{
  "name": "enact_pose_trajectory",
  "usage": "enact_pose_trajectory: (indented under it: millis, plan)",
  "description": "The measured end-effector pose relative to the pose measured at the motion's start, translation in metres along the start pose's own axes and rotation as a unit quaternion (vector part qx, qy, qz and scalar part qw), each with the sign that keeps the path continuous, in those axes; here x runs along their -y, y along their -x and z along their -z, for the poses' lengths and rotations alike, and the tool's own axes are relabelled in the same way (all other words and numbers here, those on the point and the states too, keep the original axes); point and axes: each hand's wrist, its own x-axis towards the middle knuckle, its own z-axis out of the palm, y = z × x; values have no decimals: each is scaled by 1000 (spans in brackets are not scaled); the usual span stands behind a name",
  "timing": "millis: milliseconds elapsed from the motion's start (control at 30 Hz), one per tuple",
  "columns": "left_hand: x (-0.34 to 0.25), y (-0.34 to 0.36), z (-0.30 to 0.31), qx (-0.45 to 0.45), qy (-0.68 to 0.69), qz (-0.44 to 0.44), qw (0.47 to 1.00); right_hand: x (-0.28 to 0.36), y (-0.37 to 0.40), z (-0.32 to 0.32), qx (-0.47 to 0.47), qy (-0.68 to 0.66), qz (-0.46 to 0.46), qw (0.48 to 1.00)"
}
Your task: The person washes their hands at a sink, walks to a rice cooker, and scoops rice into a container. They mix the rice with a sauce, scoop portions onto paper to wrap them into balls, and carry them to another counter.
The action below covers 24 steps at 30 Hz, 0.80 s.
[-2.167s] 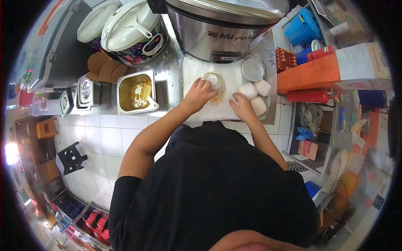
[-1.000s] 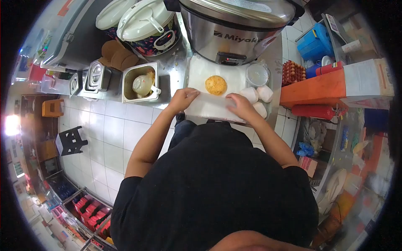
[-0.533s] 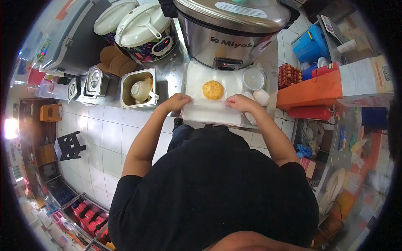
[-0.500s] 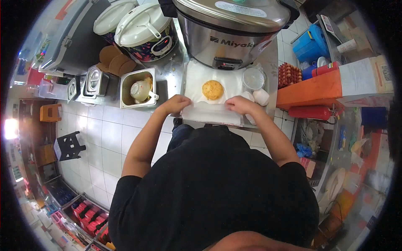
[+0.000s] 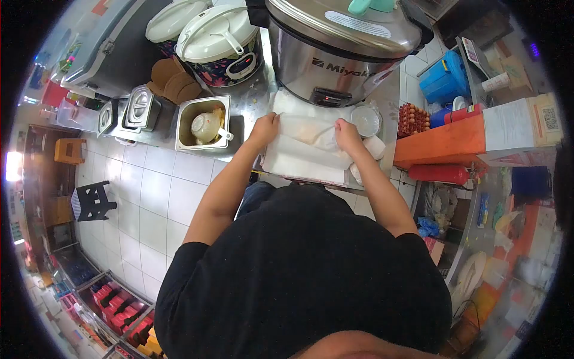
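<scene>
A sheet of thin white wrapping paper [image 5: 308,128] is stretched between my two hands on the steel counter. My left hand [image 5: 265,129] pinches its left edge. On the right side, my right hand [image 5: 348,134] is closed on the paper's other edge. Under the folded-over paper lies a round golden-yellow mound of food, which shows only as a faint tint. More white paper [image 5: 302,161] lies in a stack at the counter's front edge. Beside my right hand are a clear round plastic tub [image 5: 366,121] and a white rounded item [image 5: 375,147].
A big steel rice cooker [image 5: 341,63] stands just behind the paper. To the left are a steel pan [image 5: 180,134] with a handled scoop [image 5: 206,127] and a white-lidded patterned cooker [image 5: 218,36]. An egg stack [image 5: 414,119] and an orange-sided unit [image 5: 439,139] stand right.
Both hands have moved away from my body with the paper's near edge, folding it over the golden mound. The mound was in plain sight before and is now covered.
</scene>
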Motion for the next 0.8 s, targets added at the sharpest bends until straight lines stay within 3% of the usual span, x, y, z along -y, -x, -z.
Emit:
enact_pose_trajectory:
  millis: [33,233,300,367,433,467,500,567,600,633,700,800]
  plan:
    - [2,-3,-2,-12,-77,-26,997,2,2,-2,-1,1,3,1000]
    - [29,34,14,14,-148,-23,989,33,46,-13,58,-15,5,998]
    - [22,43,13,24,-162,10,986,40,49,-16,128,65,-32,989]
    - [1,49,16,32,-177,38,983,47,44,-10,119,106,-4,987]
    - [-31,59,24,-106,-231,-51,966,50,36,-5,110,150,21,982]
    - [-31,55,26,-117,-291,-96,945,51,26,-3,76,168,52,982]
    - [-34,57,25,-117,-290,-98,945,50,15,-2,42,185,82,978]
    - [-41,67,21,-99,-226,-321,914,38,-12,-10,56,164,129,976]
    - [-36,70,14,-17,-191,-381,904,37,-21,-13,70,140,177,972]
    - [-31,77,6,72,-186,-368,908,36,-28,-16,70,139,178,972]
    - [-25,87,-5,81,-231,-393,887,39,-41,-20,226,193,60,953]
    - [-22,91,-9,80,-247,-357,897,31,-47,-27,186,158,104,964]
